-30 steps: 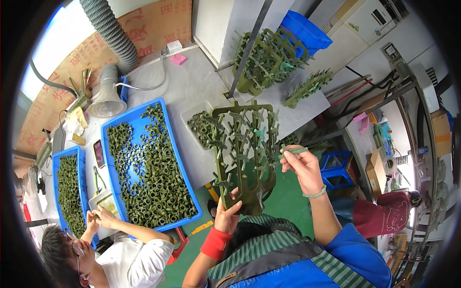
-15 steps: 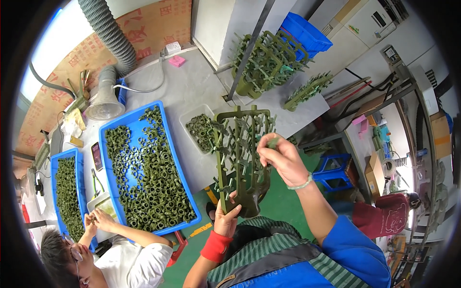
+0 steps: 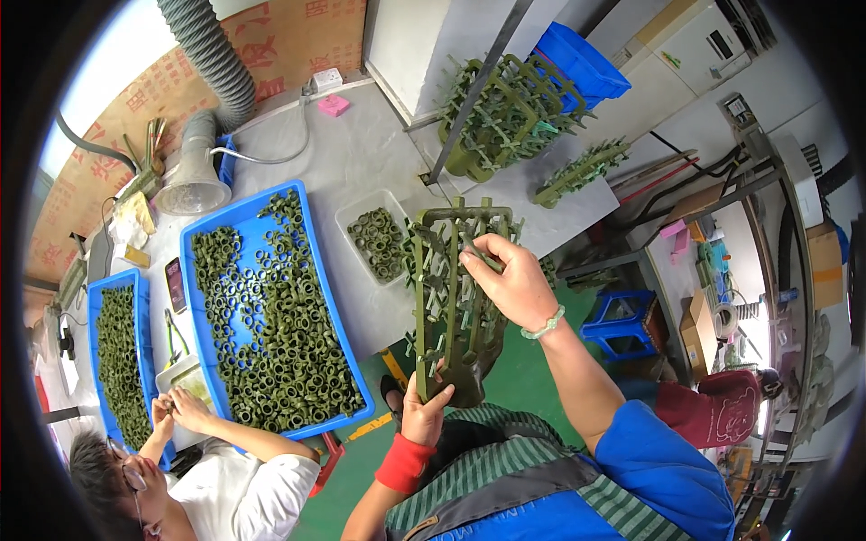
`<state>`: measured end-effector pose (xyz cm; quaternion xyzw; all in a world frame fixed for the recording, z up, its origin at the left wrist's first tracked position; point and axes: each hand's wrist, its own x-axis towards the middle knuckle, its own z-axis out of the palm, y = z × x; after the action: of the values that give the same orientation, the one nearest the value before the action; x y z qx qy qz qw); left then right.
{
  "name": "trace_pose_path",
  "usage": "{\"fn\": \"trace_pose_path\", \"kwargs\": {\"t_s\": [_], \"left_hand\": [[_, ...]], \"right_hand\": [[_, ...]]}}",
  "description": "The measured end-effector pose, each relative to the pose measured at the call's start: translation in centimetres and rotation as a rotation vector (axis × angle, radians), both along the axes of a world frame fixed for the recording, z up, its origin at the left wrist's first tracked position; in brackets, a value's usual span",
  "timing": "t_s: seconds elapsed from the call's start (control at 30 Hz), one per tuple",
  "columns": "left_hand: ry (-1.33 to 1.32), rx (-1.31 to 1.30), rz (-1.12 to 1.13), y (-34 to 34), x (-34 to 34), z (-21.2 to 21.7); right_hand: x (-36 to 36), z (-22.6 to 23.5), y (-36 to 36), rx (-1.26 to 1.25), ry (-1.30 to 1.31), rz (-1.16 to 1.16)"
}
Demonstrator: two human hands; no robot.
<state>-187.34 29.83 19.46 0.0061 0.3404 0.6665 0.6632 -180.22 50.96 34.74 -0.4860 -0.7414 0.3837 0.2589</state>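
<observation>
My left hand [image 3: 424, 417] is wrapped round the lower end of a dark green wax tree [image 3: 424, 334], a frame of long bars set with many small pieces. It is held tilted upward in front of me. Near its upper right side, my right hand [image 3: 521, 287] pinches a small green piece [image 3: 483, 258] between thumb and fingers, close against the bars. Fingers and bars hide whether that piece touches the frame. Behind the tree, a translucent tray [image 3: 397, 281] holds green rings.
A large blue tray [image 3: 347, 352] of green rings stands left, with a narrower blue tray [image 3: 147, 352] beyond. A co-worker [image 3: 244, 487] handles something small at lower left. More loaded trees [image 3: 478, 149] stand on the grey table [image 3: 361, 144]. A slanting metal post [image 3: 469, 99] rises behind.
My right hand has moved left and slightly up, bringing the small green piece from beside the tree to its bars. My left hand keeps its hold.
</observation>
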Motion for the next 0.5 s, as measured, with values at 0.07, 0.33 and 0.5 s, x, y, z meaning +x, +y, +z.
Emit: {"fn": "trace_pose_path", "kwargs": {"t_s": [0.07,0.33,0.5], "left_hand": [[-0.007,0.022,0.008,0.1,0.0,0.0],[-0.002,0.004,0.001,0.1,-0.4,0.1],[-0.018,-0.013,-0.010,-0.1,-0.5,0.0]], "right_hand": [[-0.2,0.1,0.0,-0.002,-0.014,0.005],[-0.6,1.0,0.3,-0.076,-0.080,0.026],[-0.9,1.3,0.2,-0.108,-0.091,0.041]]}}
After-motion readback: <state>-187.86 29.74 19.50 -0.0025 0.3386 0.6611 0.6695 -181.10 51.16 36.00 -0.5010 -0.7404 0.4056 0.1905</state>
